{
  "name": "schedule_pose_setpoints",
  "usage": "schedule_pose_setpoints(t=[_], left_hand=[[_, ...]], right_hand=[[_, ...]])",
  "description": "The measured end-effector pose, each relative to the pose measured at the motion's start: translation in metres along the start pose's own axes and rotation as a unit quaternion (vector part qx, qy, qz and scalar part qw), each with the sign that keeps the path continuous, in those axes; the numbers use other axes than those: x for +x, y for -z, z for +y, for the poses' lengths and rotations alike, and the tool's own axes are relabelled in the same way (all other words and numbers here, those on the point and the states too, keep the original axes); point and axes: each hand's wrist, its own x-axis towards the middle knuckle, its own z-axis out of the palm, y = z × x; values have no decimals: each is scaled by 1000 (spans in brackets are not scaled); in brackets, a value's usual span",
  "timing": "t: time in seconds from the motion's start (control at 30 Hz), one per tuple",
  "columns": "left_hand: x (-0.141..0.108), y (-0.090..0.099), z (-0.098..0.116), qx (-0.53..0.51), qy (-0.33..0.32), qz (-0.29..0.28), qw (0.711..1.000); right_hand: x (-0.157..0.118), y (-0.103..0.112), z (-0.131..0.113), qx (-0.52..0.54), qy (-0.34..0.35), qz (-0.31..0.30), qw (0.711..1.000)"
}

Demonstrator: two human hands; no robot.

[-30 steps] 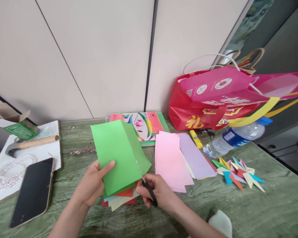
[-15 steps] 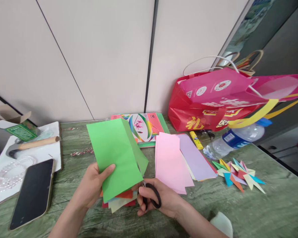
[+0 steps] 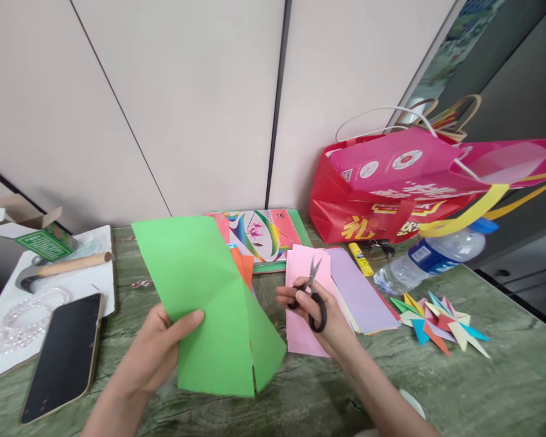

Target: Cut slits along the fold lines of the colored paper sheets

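Observation:
My left hand (image 3: pixel 164 340) grips a sheet of green paper (image 3: pixel 200 285) by its left side, thumb on top and fingers hidden underneath. A cut runs up from the sheet's lower edge, and the flap to its right bends away. Behind it, orange paper (image 3: pixel 244 266) peeks out. My right hand (image 3: pixel 318 306) has its fingers through the handles of black-handled scissors (image 3: pixel 315 269), whose blades point up and away from the green sheet, slightly parted. Below the scissors lie pink paper strips (image 3: pixel 303 334), partly covered by that hand, with purple paper (image 3: pixel 361 291) beside them.
A phone (image 3: pixel 64 358), a hammer (image 3: pixel 73 265) and clear beads (image 3: pixel 27 312) lie at the left. Behind the sheet is a coloured paper pack (image 3: pixel 268 233). Rightward are a glue stick (image 3: pixel 360 259), a water bottle (image 3: pixel 437 252), folded paper stars (image 3: pixel 439 321) and a red bag (image 3: pixel 337 200).
The scissors have come away from the green sheet's edge and moved up and right over the pink strips. The sheet has turned and dropped slightly, showing the cut at its bottom.

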Motion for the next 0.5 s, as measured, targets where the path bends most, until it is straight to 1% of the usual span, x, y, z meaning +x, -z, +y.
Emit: schedule_pose_setpoints(t=[0.03, 0.13, 0.17, 0.2, 0.23, 0.3, 0.37, 0.4, 0.47, 0.5], left_hand=[[-2, -1, 0, -2, 5, -20, 1000], [-5, -2, 0, 10, 33, -61, 998], [-5, -2, 0, 21, 47, -65, 997], [-3, -1, 0, 34, 61, -64, 996], [-2, 0, 1, 48, 72, -60, 994], [3, 2, 0, 73, 79, -46, 993], [7, 3, -2, 87, 68, -33, 993], [9, 4, -3, 87, 61, -28, 994], [12, 4, -6, 78, 52, -20, 995], [13, 4, -7, 71, 52, -17, 996]], right_hand=[[1, -1, 3, -4, -23, 5, 1000], [0, -3, 10, -1, -107, -22, 994], [0, -3, 10, -5, -117, -28, 993], [-1, -3, 10, -16, -111, -26, 993], [-1, -2, 8, -32, -90, -13, 995], [0, 0, 4, -83, -18, 36, 996], [1, 1, -1, -148, 65, 93, 983], [2, 2, -2, -176, 93, 112, 973], [2, 2, -4, -202, 118, 133, 963], [2, 3, -4, -195, 117, 136, 964]])
